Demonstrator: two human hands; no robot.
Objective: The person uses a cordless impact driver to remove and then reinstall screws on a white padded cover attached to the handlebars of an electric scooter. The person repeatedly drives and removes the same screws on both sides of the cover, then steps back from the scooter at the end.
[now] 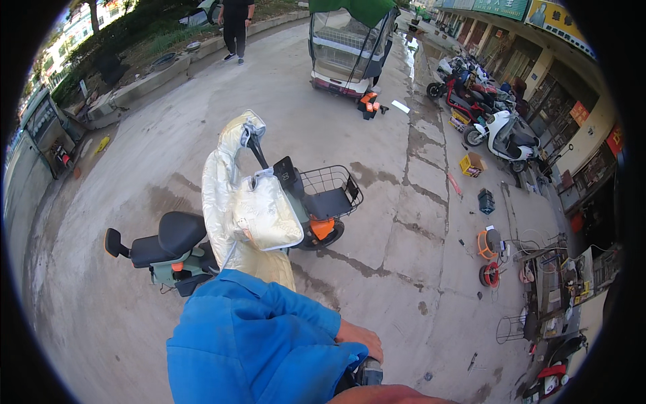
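Observation:
My left arm, in a blue sleeve [235, 330], reaches across the lower middle. At its end my left hand [362, 338] shows its back, with bent fingers pointing down and partly hidden. Just below the hand is a grey, rounded part [370, 372] with something black beside it; its kind cannot be made out. A blurred strip of bare skin [387, 396] at the lower edge seems to belong to my right hand or forearm; no fingers show. Beyond the sleeve stands a green electric scooter [161, 271] with a silvery quilted windshield cover [269, 212] and a front wire basket [330, 182].
A covered three-wheeler [346, 50] stands ahead, an orange-and-black item [369, 106] behind it. A person [237, 27] stands far left. On the right are parked scooters [501, 131], a yellow box [472, 163], a dark green crate [486, 200], orange reels [489, 244] and cluttered shopfronts.

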